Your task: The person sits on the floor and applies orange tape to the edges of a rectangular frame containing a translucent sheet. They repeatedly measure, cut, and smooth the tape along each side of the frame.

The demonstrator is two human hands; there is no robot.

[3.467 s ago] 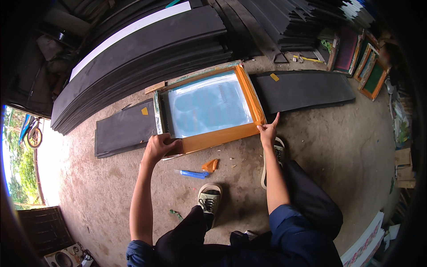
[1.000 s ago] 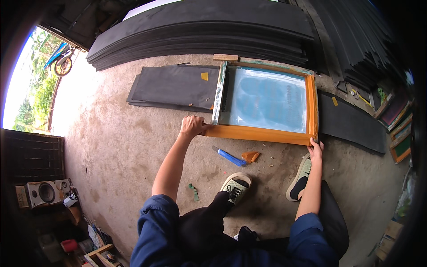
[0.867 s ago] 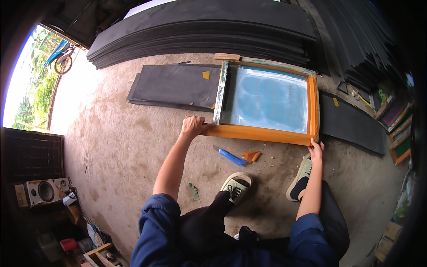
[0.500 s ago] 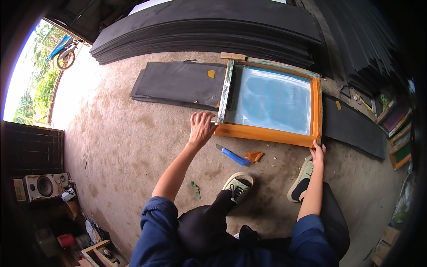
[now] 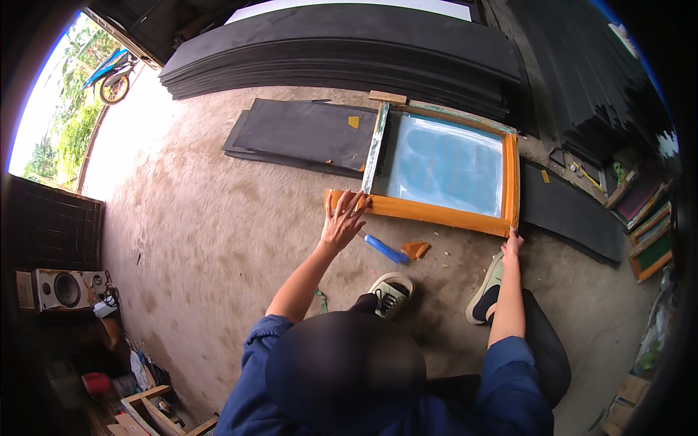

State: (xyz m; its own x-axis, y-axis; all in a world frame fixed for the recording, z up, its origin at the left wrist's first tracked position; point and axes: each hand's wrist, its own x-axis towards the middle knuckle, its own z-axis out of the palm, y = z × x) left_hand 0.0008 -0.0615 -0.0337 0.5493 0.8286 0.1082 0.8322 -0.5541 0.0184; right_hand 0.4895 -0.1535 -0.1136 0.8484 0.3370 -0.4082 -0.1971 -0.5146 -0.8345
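A screen printing frame (image 5: 445, 209) with a blue mesh (image 5: 445, 160) lies on the floor, across dark sheets. Orange-brown tape (image 5: 436, 217) covers its near and right sides. A loose tape end (image 5: 329, 198) juts left past the near left corner. My left hand (image 5: 343, 220) rests there on the tape with its fingers spread. At the near right corner my right hand (image 5: 512, 245) is closed round the frame's edge, its fingertips partly hidden. Near my left hand lies a blue-handled cutter knife (image 5: 385, 248), its blade partly hidden, beside a crumpled piece of tape (image 5: 415, 250).
A tall stack of black sheets (image 5: 334, 62) stands beyond the frame. Smaller dark sheets (image 5: 305, 134) lie left of it, another (image 5: 574, 211) on the right. More frames (image 5: 649, 240) lean at the far right. My shoes (image 5: 392, 291) are close to the knife.
My left hand has gone from bent fingers at the near left corner to spread fingers over the tape, whose end now shows to the left. My right hand stays at its corner.
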